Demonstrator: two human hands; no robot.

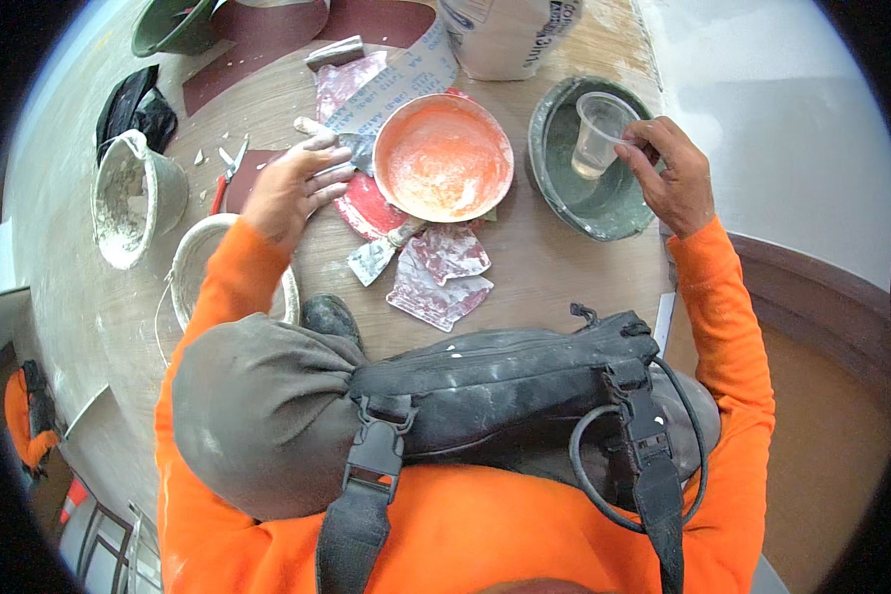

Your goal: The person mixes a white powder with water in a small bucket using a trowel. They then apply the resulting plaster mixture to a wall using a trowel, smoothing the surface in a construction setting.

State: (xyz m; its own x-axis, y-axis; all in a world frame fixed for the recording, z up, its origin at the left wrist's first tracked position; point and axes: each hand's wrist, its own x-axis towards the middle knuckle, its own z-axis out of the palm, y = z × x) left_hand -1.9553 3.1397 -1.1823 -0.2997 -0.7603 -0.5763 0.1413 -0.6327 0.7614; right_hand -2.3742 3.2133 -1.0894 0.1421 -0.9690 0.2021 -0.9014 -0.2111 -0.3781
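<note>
My right hand (675, 178) grips a clear plastic cup (604, 124) by its rim. The cup is tilted and has some clear liquid at its bottom. It hangs over a dark green basin (549, 188) that seems to hold water. My left hand (307, 183) is open, fingers stretched and dusted white, and holds nothing. It hovers left of an orange bowl (445, 148) coated inside with whitish residue. Beside its fingertips shows a grey blade (359, 150), partly hidden by the bowl. A whitened putty knife (376, 255) lies on the floor in front of the bowl.
Plaster-smeared red scraps (444, 277) lie nearest me. Leftward are red-handled pliers (230, 176), a pale bucket (178, 277), a crusted bucket (134, 198) and black cloth (137, 114). Sandpaper strips (267, 54) and a white sack (505, 40) stand farther off. A white wall (782, 148) rises right.
</note>
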